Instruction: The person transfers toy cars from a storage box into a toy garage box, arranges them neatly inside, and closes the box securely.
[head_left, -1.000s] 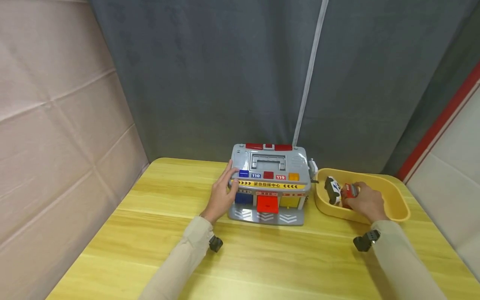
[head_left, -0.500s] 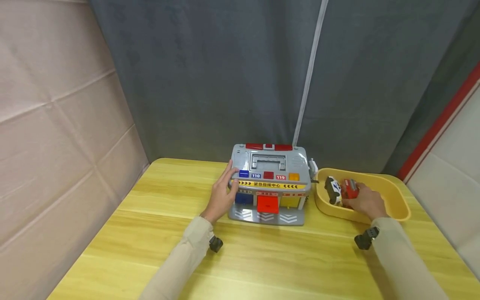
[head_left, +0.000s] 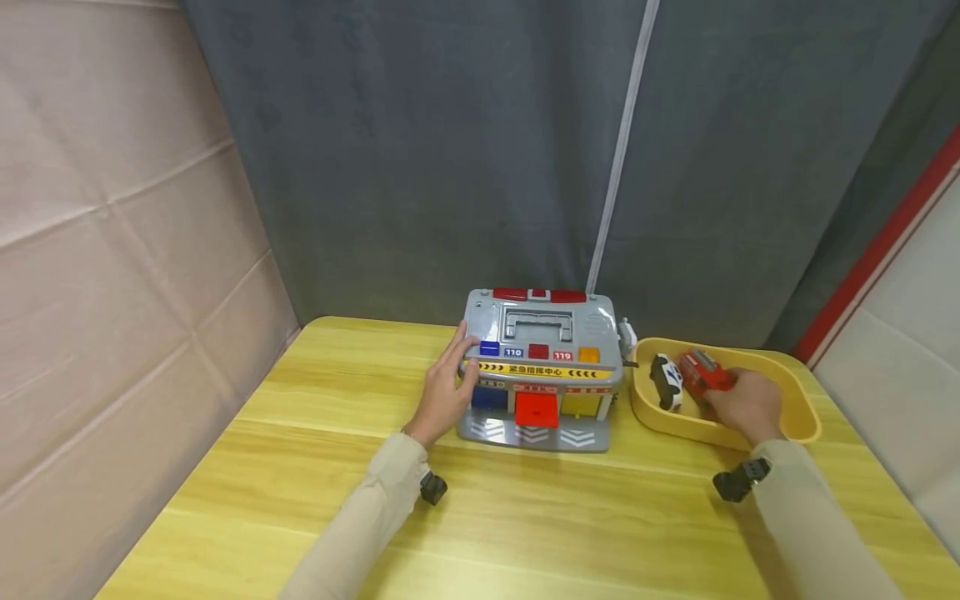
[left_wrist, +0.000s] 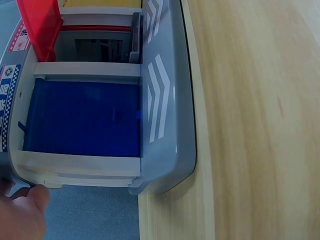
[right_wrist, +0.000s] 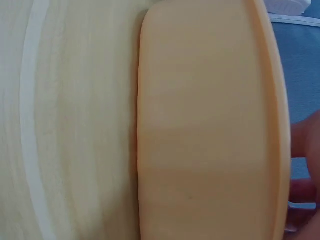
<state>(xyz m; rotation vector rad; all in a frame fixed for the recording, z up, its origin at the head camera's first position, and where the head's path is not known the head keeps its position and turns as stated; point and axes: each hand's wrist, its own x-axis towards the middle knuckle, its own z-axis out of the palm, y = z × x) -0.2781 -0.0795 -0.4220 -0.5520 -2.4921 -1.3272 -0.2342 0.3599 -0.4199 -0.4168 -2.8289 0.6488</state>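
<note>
A grey toy rescue station [head_left: 536, 367] stands at the table's back, with blue, red and yellow doors. Its red door [head_left: 537, 409] is flipped up, while the blue door [left_wrist: 82, 120] is down in the left wrist view. My left hand [head_left: 440, 396] rests against the station's left end, fingers on the roof edge and thumb at the front. On the right, my right hand [head_left: 750, 404] pinches a red toy truck [head_left: 705, 373] in a yellow basin [head_left: 797, 400]. Beside the truck lies a black-and-white toy police car [head_left: 667, 382]. The right wrist view hides the truck behind the basin wall.
The wooden table [head_left: 570, 525] stretches in front of the station and basin. A grey curtain [head_left: 450, 167] hangs right behind. A padded wall [head_left: 112, 250] closes the left side and a white wall [head_left: 900, 350] the right. A small white part [head_left: 627, 335] juts from the station's right side.
In the basin, the red truck has turned and tilted in my right hand, away from the police car, and shows more of its body. My left hand has stayed put.
</note>
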